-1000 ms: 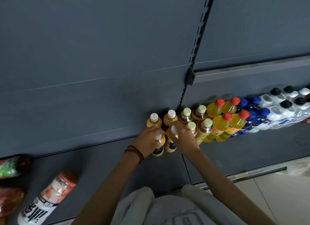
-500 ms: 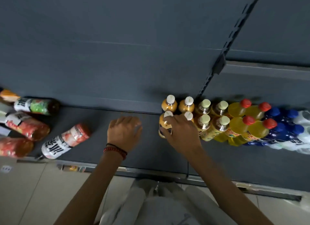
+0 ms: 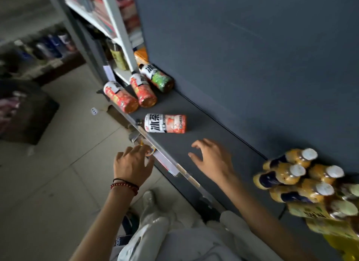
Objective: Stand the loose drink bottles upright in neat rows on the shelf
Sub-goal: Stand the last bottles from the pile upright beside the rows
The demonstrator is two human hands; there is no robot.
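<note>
Hovering over the dark grey metal shelf (image 3: 213, 132), my right hand (image 3: 211, 159) is spread, fingers loosely bent, holding nothing. My left hand (image 3: 134, 163) is spread too, its fingertips at the clear plastic price rail (image 3: 174, 168) on the shelf's front edge; I cannot tell whether they touch it. A red and black beaded bracelet (image 3: 125, 185) circles that wrist.

Much is cut off or blurred. The upright orange juice bottles with white caps (image 3: 291, 173) stand at the right against the back panel, and their dark labels are too smeared to read. Just beside them, the pale-capped bottles with yellow labels (image 3: 340, 208) run off the right edge. My forearm does not cover either group.

Ahead of my hands, the loose bottle with a white and pink label (image 3: 165, 123) lies on its side near the rail, showing the big black characters 冰茶. Farther along lie two red-labelled bottles (image 3: 132, 94) side by side, bases toward me, then a green-labelled bottle (image 3: 157, 78) against the back panel, with the same black characters partly visible. Behind it an orange object (image 3: 140, 55) is half hidden by a shelf post.
</note>
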